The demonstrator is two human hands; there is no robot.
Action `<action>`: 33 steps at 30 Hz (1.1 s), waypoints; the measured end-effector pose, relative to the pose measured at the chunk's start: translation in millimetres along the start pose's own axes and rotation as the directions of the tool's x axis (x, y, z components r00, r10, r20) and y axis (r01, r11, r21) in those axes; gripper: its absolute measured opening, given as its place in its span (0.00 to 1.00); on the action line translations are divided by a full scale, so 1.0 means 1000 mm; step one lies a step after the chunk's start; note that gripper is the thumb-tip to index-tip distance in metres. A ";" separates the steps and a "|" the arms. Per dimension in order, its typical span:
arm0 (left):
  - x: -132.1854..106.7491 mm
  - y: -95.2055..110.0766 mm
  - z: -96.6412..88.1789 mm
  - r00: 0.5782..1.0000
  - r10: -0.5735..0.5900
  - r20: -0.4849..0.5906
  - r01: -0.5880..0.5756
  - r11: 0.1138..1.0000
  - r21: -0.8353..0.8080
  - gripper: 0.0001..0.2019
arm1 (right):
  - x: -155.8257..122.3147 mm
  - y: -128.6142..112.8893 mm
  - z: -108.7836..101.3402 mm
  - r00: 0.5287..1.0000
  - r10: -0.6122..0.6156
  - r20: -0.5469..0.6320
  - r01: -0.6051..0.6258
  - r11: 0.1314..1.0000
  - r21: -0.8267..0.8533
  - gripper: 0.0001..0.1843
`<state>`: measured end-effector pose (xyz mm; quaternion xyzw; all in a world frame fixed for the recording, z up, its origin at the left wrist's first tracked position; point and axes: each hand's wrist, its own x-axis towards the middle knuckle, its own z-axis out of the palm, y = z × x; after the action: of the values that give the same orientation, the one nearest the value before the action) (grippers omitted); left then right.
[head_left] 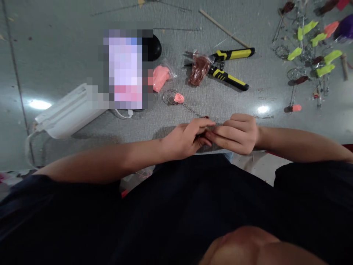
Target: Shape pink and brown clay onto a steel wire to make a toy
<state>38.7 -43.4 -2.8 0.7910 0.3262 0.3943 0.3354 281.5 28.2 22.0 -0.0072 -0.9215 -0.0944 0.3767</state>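
Observation:
My left hand (183,139) and my right hand (238,134) meet at the table's near edge with fingertips together. Both are closed in a pinch, and whatever small thing lies between them is hidden by the fingers. Just beyond the left fingers a thin metal chain (192,110) ends at a small brown-red bit (206,117). The chain runs back to a pink lump (179,98) beside a wire key ring (167,97). Whether the fingers hold the chain's end, I cannot tell.
Yellow-black pliers (231,75) lie beyond, under a bag of brown clay (199,70). A bag of pink clay (160,78), a blurred-out phone (125,66) and a white device (71,110) are leftward. Keychains with green pieces (307,30) and a wooden stick (223,27) lie rightward.

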 end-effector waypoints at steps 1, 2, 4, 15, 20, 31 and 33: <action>0.002 0.001 -0.003 0.999 -0.039 0.029 0.040 0.999 -0.020 0.14 | 0.000 0.001 0.000 1.000 -0.003 -0.016 0.003 1.000 0.000 0.06; 0.003 0.001 -0.005 0.996 -0.075 0.054 0.077 0.997 -0.027 0.11 | 0.000 0.002 0.001 1.000 -0.007 -0.030 0.007 1.000 -0.004 0.06; 0.006 0.001 -0.008 0.991 -0.109 0.081 0.111 0.994 -0.022 0.06 | 0.000 0.003 0.000 0.999 -0.015 -0.042 0.014 1.000 -0.019 0.07; 0.015 0.007 -0.011 0.987 -0.160 -0.020 0.150 0.959 -0.239 0.08 | -0.007 0.000 0.009 0.923 0.364 -0.125 -0.311 0.897 0.313 0.04; 0.021 -0.003 -0.005 0.894 -0.332 -0.300 0.213 0.905 -0.367 0.06 | -0.013 0.005 0.020 0.623 0.772 -0.124 -0.637 0.593 0.493 0.05; 0.022 -0.015 -0.007 0.931 -0.275 -0.240 0.205 0.938 -0.278 0.09 | -0.006 0.009 0.021 0.700 0.710 0.072 -0.627 0.564 0.537 0.09; 0.022 -0.014 -0.009 0.936 -0.257 -0.242 0.211 0.956 -0.202 0.11 | -0.005 0.008 0.022 0.727 0.685 0.042 -0.600 0.605 0.523 0.09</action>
<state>37.9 -16.5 -0.6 0.6543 0.4249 0.4805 0.4007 270.9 40.6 4.6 -0.2325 -0.8133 0.2909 0.4471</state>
